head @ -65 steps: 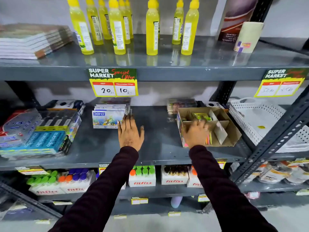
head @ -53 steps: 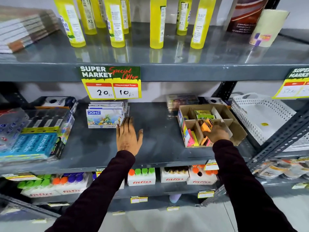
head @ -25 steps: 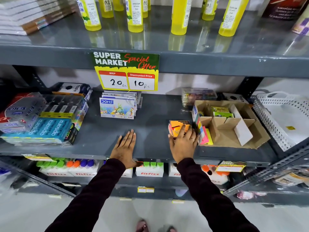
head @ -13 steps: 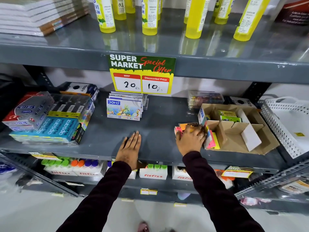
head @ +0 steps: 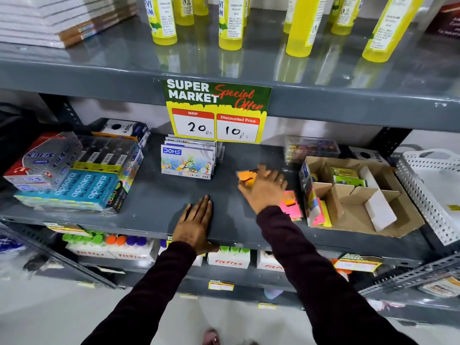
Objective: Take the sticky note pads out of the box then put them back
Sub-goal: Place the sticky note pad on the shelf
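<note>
At the far left of the grey middle shelf point(head: 154, 195) lie wrapped packs of pencils point(head: 74, 185), with a stack of thin crayon boxes point(head: 187, 162) standing a little further right, under the yellow price tag point(head: 216, 113).

The left hand point(head: 196, 224) lies flat on the front part of the shelf, palm down, fingers stretched and together; its grip is open and holds nothing.

To the right of it, the right hand point(head: 263, 189) is over the shelf, fingers bent around an orange sticky note pad point(head: 245, 178). The pad shows past the fingertips and is blurred, so I cannot tell if it rests on the shelf or is lifted — the grip is closed on it in any case. A ring is on one finger.

Just beside the wrist, on the right, a pink sticky note pad point(head: 290, 205) lies on the shelf, touching the outer left wall of the cardboard box point(head: 388, 220). The box is open and has cardboard dividers. In its front left compartment more pads stand on edge, pink and yellow point(head: 321, 212). In a back compartment sit green pads point(head: 347, 176). The other compartments are bare cardboard.

At the far right stands a white plastic basket point(head: 428, 192), near the box. On the upper shelf stand yellow bottles point(head: 301, 26).
</note>
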`<state>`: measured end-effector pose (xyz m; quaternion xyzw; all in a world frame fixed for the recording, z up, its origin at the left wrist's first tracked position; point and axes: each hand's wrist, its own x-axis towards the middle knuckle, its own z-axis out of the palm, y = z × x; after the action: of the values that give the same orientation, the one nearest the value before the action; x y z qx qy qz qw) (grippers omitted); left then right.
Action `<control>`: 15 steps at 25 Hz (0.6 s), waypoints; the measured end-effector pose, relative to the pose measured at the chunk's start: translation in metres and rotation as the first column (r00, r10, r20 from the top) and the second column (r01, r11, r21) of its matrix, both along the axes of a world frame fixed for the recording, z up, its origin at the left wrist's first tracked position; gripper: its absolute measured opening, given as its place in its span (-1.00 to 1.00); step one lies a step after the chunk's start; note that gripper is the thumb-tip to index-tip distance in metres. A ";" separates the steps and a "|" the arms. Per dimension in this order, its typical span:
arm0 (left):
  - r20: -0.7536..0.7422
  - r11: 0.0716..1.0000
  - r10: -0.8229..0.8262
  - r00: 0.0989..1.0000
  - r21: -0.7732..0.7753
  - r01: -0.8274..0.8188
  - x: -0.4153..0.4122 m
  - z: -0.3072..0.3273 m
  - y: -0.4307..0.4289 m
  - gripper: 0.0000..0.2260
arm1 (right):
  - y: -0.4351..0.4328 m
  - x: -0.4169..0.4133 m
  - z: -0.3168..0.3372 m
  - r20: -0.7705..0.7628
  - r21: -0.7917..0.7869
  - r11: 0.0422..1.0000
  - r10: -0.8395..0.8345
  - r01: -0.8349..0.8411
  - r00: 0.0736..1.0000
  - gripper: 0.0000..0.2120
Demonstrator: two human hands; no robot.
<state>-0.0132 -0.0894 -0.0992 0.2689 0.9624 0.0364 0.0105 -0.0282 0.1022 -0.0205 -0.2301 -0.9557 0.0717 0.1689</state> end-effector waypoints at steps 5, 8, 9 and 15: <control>0.011 1.000 0.022 1.000 -0.001 -0.022 0.001 0.003 0.001 0.11 | -0.016 -0.039 -0.021 0.315 -0.090 0.993 0.098 -0.073 0.944 -0.41; -0.006 1.000 0.025 1.000 0.012 -0.025 0.001 0.003 0.000 0.11 | -0.018 -0.034 -0.020 0.274 -0.060 0.995 0.094 -0.080 0.957 -0.40; 0.000 1.000 0.024 1.000 0.020 -0.024 0.001 0.003 -0.001 0.11 | -0.017 -0.028 -0.015 0.218 -0.048 0.995 0.100 -0.092 0.971 -0.40; -0.036 1.000 0.014 0.999 -0.017 -0.014 0.000 -0.001 0.001 0.08 | 0.027 0.044 -0.004 0.285 -0.076 0.996 -0.016 0.040 0.958 -0.33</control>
<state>-0.0133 -0.0885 -0.0997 0.2626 0.9646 0.0233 -0.0048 0.0157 0.1290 -0.0241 -0.2582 -0.9630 0.0739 0.0213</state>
